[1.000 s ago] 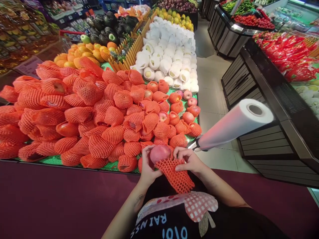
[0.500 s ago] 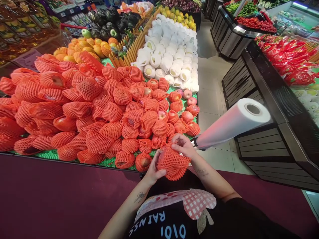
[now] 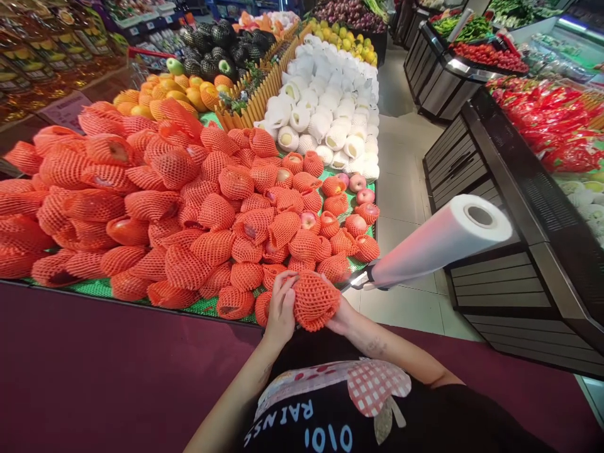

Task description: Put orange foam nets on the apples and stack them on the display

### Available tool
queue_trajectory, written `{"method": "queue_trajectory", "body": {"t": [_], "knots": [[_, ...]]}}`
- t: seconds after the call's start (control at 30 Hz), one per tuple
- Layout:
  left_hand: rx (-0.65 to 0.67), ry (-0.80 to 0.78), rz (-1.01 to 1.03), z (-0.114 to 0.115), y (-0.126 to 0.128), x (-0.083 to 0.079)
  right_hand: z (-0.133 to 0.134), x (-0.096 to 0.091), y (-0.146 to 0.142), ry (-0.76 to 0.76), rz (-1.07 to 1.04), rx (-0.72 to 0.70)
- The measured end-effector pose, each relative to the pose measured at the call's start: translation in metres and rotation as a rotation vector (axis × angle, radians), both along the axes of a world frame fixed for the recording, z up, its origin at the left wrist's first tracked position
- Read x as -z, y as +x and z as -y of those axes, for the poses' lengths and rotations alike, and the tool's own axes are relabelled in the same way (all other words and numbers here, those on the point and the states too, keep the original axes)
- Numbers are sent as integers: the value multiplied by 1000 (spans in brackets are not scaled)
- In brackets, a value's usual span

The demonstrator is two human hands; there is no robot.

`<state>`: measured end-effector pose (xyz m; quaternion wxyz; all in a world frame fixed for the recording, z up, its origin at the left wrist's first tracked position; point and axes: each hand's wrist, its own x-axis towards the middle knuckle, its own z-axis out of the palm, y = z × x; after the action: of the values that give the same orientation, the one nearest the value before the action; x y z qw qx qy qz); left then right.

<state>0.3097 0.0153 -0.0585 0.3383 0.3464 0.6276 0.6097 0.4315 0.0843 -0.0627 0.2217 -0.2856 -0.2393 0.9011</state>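
Note:
A fruit in a red foam net (image 3: 315, 301) is held up in front of my body, just off the near edge of the display. The netting covers it, so which fruit is inside cannot be seen. My left hand (image 3: 282, 311) grips its left side, with the fingers bent and the thumb along the net. My right hand (image 3: 338, 316) cups it from behind and the right; most of those fingers are hidden by the fruit. Beyond both hands lie rows of similar netted fruit (image 3: 248, 275) on green matting, with a few bare apples (image 3: 357, 183) at the right edge.
A roll of clear plastic bags (image 3: 438, 242) juts out at the right corner of the display. White-netted fruit (image 3: 325, 116) and mangoes (image 3: 174, 94) lie farther back. Across the tiled aisle (image 3: 401, 170) stands a dark produce stand (image 3: 514, 207).
The netted fruit has turned in my hands and shifted slightly left and up. My right hand has moved from the top of the net to behind it; my left fingers have shifted upward.

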Motion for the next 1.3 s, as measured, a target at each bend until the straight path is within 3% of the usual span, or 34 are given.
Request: {"method": "queue_trajectory", "body": {"t": [0.1, 0.17, 0.27, 0.37, 0.57, 0.67, 0.77, 0.83, 0.87, 1.0, 1.13, 1.2, 1.3], "knots": [[-132, 31, -362, -1, -3, -10, 1, 5, 0, -81, 23, -1], [-206, 34, -439, -3, -5, -13, -2, 8, -2, -110, 34, 9], [-216, -2, -190, -8, -7, -9, -7, 7, -4, -127, -1, 44], [-190, -19, -38, -17, -9, 6, -13, -1, -4, -149, -77, 70], [-2, 5, 18, -28, -10, 37, -25, -15, -2, -298, -66, 167], [58, 54, 26, -23, -14, 37, -32, -16, -3, -300, 12, 224], [302, 153, -36, -15, -18, 26, -36, -19, -4, -294, 67, 150], [406, 182, -140, -13, -17, 18, -38, -24, -3, -238, 95, 58], [380, 170, -192, -13, -16, 15, -39, -27, -2, -190, 98, 25], [102, 119, -226, -22, -17, 18, -47, -27, 6, -22, 45, -96], [-27, 169, 6, -29, -31, 28, -63, -8, 17, 105, 92, -298], [-57, 168, 58, -28, -39, 27, -68, 1, 19, 209, 190, -246], [-28, 88, -160, -27, -45, 15, -67, 1, 15, 392, 325, 58]]}}
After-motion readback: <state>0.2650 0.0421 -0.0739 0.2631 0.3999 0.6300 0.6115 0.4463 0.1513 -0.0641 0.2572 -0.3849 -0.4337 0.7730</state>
